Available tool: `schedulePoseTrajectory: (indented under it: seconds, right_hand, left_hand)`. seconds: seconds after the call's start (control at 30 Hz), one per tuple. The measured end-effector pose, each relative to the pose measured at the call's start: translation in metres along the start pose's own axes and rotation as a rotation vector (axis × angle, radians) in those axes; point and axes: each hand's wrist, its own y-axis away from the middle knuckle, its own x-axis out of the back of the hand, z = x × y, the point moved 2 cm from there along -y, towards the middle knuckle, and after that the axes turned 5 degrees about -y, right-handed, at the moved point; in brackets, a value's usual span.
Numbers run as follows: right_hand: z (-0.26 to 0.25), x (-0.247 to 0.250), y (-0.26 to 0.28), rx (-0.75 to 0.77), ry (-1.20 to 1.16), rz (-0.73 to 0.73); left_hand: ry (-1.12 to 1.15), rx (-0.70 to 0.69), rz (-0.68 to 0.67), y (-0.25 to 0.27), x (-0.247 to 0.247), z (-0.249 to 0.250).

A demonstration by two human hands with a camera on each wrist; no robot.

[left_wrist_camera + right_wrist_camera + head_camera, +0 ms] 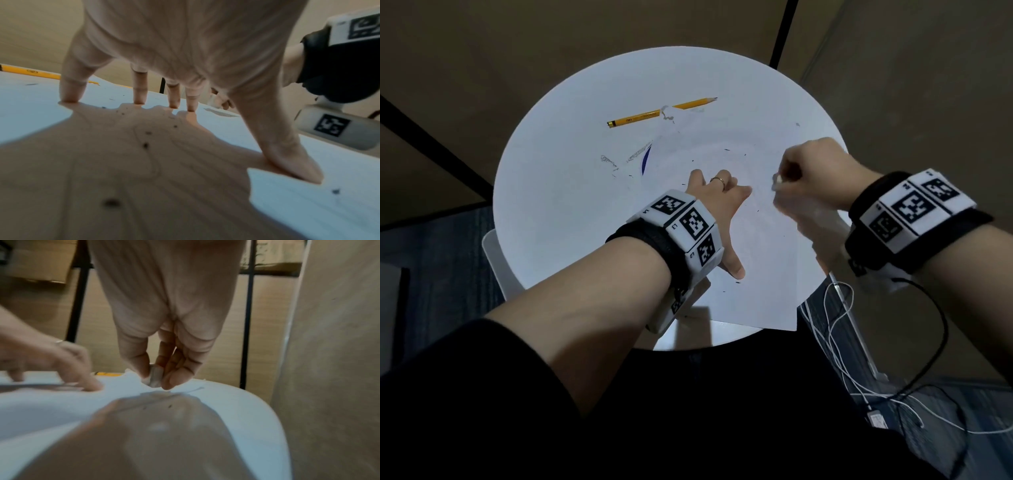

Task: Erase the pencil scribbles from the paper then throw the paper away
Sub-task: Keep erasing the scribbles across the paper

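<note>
From the head view the whole round white table (544, 192) was taken in, with the paper (756, 260) laid across its right half and one near corner carried past the table's near rim; a yellow pencil (640, 117) was seen at the far side, its middle covered by the paper's torn far corner. Only in the left wrist view were the left hand's (185, 48) fingertips (139, 99) shown spread wide and straight, pressed on the sheet, with dark crumbs (146, 145) scattered under the palm. Only in the right wrist view was a small white eraser (154, 378) made out, pinched between thumb and curled fingers of the right hand (164, 321), just above or touching the paper, which could not be told through the blur. No container was seen. Bare table was left to the left of the sheet; white cables (835, 329) hung beyond the right rim.
</note>
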Motion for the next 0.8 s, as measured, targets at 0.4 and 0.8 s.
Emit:
schedulePoseTrajectory:
  seconds: [0.4,0.8]
  right_hand:
    - [0.006,-0.007,-0.008,0.014,-0.102,-0.044]
    - [0.006,0.001,-0.011,0.052,-0.026,-0.151]
  left_hand:
    - [-0.079,-0.002,0.056,-0.032,0.01,0.01]
    - [0.063,-0.034,-0.029,-0.033,0.007,0.006]
